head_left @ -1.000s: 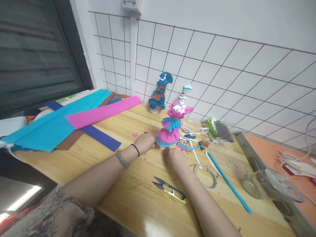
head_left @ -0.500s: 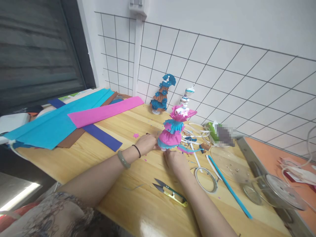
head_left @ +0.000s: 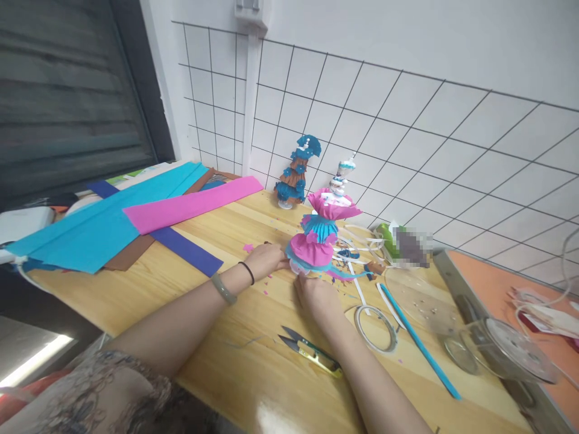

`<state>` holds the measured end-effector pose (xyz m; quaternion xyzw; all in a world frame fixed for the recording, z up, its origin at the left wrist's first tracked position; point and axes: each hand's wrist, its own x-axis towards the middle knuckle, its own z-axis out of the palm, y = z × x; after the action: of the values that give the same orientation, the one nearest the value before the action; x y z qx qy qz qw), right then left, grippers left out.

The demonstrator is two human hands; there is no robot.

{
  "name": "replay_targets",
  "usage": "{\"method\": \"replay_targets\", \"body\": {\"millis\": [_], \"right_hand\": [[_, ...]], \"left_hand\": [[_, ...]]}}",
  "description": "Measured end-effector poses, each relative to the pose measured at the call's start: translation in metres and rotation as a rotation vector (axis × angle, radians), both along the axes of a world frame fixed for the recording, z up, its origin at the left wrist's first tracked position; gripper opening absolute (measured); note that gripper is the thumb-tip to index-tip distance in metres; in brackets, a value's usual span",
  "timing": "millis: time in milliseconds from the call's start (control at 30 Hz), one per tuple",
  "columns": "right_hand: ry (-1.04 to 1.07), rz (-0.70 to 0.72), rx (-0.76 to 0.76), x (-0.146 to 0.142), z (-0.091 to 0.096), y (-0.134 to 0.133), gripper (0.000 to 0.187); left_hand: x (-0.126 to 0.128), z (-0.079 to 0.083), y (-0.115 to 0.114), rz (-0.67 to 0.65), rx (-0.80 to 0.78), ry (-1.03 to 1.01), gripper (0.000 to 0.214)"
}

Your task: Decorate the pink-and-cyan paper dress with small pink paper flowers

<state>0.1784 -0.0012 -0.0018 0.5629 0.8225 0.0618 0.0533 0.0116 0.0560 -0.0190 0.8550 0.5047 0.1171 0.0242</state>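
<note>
A tiered crepe-paper figure (head_left: 312,249) in pink and blue, with a white, beaded-looking top, stands near the middle of the table. My left hand (head_left: 266,259) grips its round pale base from the left, fingers closed at the rim. On the near side, my right hand (head_left: 319,296) pinches the same base, its fingertips partly hidden behind the knuckles. Just below my right hand lie yellow-handled thread snips (head_left: 312,352). A roll of clear tape (head_left: 376,328) rests to the right of my right forearm.
Behind stands a blue and brown crepe-paper figure (head_left: 295,175). Crepe-paper strips, including a pink strip (head_left: 194,205) and a wide blue strip (head_left: 99,226), lie at left. A narrow blue strip (head_left: 420,340), white paper strips, scraps and a clear plastic container (head_left: 506,349) are at right.
The pink and blue figure has turned on its base and tipped slightly, so more of the pale base and a wider pink upper ruffle show. Both hands stay at the base.
</note>
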Motion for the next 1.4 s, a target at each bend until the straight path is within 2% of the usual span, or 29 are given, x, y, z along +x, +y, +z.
{"method": "replay_targets", "body": {"millis": [167, 733, 967, 1400], "right_hand": [[0.008, -0.005, 0.012, -0.001, -0.002, 0.000, 0.033], [0.076, -0.027, -0.074, -0.001, 0.011, -0.003, 0.030], [0.077, -0.045, -0.084, -0.001, 0.008, -0.003, 0.031], [0.086, -0.048, -0.107, -0.001, 0.001, 0.000, 0.034]], "left_hand": [[0.000, 0.004, -0.002, -0.049, 0.012, -0.005, 0.035], [0.002, 0.008, -0.008, -0.003, -0.015, 0.014, 0.036], [0.002, 0.002, -0.005, -0.015, -0.016, -0.010, 0.036], [0.000, 0.004, -0.008, 0.004, -0.044, -0.004, 0.036]]}}
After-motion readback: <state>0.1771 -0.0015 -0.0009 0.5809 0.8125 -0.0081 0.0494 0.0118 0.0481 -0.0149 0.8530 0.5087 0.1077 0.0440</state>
